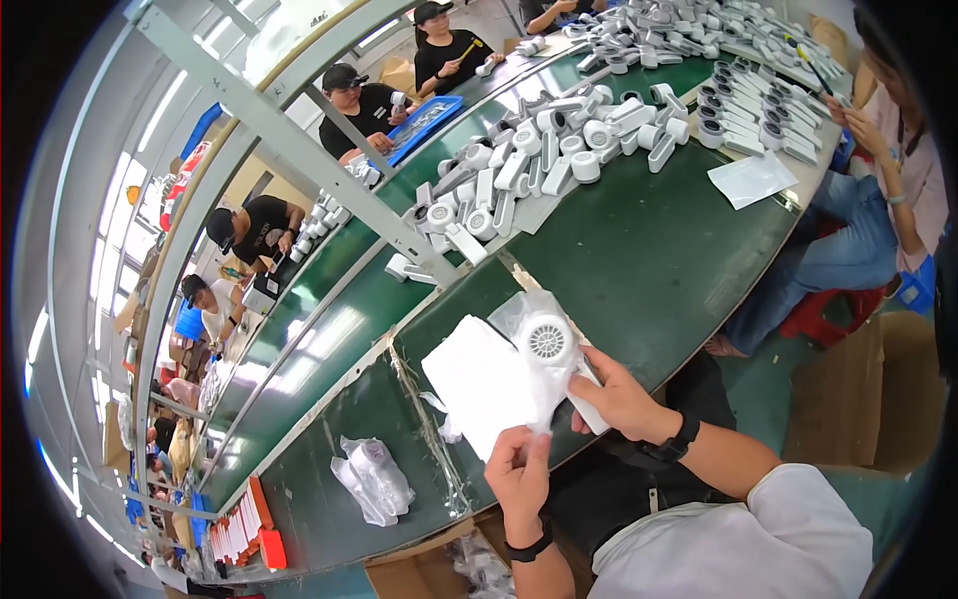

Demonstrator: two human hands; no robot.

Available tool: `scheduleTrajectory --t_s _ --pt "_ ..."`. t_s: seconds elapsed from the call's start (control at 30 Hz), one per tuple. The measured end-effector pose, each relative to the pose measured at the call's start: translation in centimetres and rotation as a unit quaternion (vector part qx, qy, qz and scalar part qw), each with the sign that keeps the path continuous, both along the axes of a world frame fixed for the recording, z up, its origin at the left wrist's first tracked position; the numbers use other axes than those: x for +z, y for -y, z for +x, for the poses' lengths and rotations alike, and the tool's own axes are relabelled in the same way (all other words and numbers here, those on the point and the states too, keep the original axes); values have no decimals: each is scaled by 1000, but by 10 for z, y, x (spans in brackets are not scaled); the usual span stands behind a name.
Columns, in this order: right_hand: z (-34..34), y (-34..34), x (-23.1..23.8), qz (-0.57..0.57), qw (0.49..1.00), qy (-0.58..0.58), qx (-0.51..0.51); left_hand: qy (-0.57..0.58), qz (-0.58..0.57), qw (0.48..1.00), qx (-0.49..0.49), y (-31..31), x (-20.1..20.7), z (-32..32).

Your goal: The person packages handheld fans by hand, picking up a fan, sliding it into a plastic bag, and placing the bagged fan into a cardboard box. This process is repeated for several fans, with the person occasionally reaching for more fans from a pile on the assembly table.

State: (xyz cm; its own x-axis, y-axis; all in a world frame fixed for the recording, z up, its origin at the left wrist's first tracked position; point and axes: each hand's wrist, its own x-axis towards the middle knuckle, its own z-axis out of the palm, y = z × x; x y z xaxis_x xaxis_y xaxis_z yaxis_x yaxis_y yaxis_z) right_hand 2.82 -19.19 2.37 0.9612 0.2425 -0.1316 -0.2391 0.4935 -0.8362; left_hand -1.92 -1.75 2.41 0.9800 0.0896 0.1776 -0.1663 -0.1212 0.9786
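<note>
My right hand is closed round the handle of a white device with a round grille, shaped like a small hair dryer or handheld fan. Thin clear plastic bag film lies around its head. With thumb and fingers pinched, my left hand grips the lower edge of the bag, just below the device. Under and beside the device is a stack of white sheets or flat bags on the green bench. Where the bag's opening lies, I cannot tell.
Wrapped pieces lie at left on the bench. White devices form a large pile ahead. A metal frame post crosses the left. Orange-edged boxes stand lower left, an open carton below. Several people work around; one sits at right.
</note>
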Motion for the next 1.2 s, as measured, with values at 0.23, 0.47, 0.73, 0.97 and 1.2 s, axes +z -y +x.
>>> scheduleTrajectory --t_s 0.23,0.47,0.73,0.97,1.2 --pt "-3 0 10 -38 995 -21 84 79 -96 983 133 -2 -3 16" --pt "-3 7 12 -30 982 -57 176 115 -49 972 199 -5 8 33" --pt "0 14 11 59 967 -102 228 61 -57 996 29 -9 11 32" --pt "-1 9 9 77 970 -102 206 123 108 986 -29 -17 -5 33" --pt "-2 7 15 57 977 -90 183 114 50 987 101 -7 -3 40"
